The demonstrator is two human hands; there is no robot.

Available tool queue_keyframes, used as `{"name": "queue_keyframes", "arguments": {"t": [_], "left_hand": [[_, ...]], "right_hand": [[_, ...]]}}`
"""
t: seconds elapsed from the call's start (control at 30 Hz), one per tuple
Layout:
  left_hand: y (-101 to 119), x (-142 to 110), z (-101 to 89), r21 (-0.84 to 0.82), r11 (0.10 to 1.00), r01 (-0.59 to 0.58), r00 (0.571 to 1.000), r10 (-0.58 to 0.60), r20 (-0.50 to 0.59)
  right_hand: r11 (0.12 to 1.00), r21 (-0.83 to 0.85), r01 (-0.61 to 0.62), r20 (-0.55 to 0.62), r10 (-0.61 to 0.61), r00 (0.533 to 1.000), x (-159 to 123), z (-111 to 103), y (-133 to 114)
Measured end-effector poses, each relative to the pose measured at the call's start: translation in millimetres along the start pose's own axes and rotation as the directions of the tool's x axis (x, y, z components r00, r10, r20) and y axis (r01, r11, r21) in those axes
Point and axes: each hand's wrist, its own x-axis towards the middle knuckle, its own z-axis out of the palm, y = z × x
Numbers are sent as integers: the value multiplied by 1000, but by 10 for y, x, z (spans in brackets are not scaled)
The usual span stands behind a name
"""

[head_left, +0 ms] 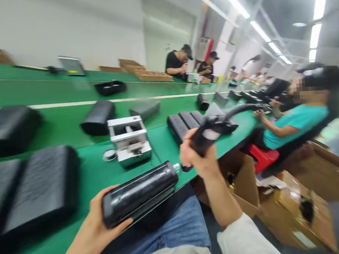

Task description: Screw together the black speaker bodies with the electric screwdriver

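My left hand grips the near end of a long black box-shaped casing held over my lap at the edge of the green bench. My right hand is closed round the handle of a black power tool, whose cable arcs away to the right. The tool's tip is beside the far end of the casing, where a small silver part shows. The picture is blurred by motion.
A silver metal fixture stands on the bench ahead. Black casings lie at the left and in a row behind the tool. A person in a teal shirt sits at right; open cardboard boxes stand below the bench.
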Motion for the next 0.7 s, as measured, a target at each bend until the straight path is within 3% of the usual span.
{"name": "queue_keyframes", "arguments": {"t": [0.13,0.23,0.3,0.37,0.47,0.57,0.63,0.7], "left_hand": [[52,19,-34,-108,994,27,998,-20,62],[130,-40,-86,-135,989,68,998,-65,26],[185,-140,-186,-192,972,139,990,-140,7],[229,-231,-376,-279,940,195,977,-210,-27],[263,-175,-834,-367,909,197,949,-270,-160],[240,319,-1359,-323,936,142,871,-273,-409],[186,914,-1613,-294,945,141,777,-290,-560],[109,1626,-1727,-263,929,258,658,-369,-657]], "right_hand": [[977,116,181,-11,-181,983,15,-260,-509],[953,250,170,32,-183,983,-77,-574,-618],[924,369,97,70,-132,989,-199,-792,-453],[886,463,-7,59,-23,998,-351,-988,-130],[816,555,-163,-70,241,968,-601,-1198,460],[748,610,-261,-183,454,872,-825,-1286,957],[724,628,-284,-205,506,838,-928,-1290,1196],[712,639,-290,-220,531,818,-986,-1273,1373]]}}
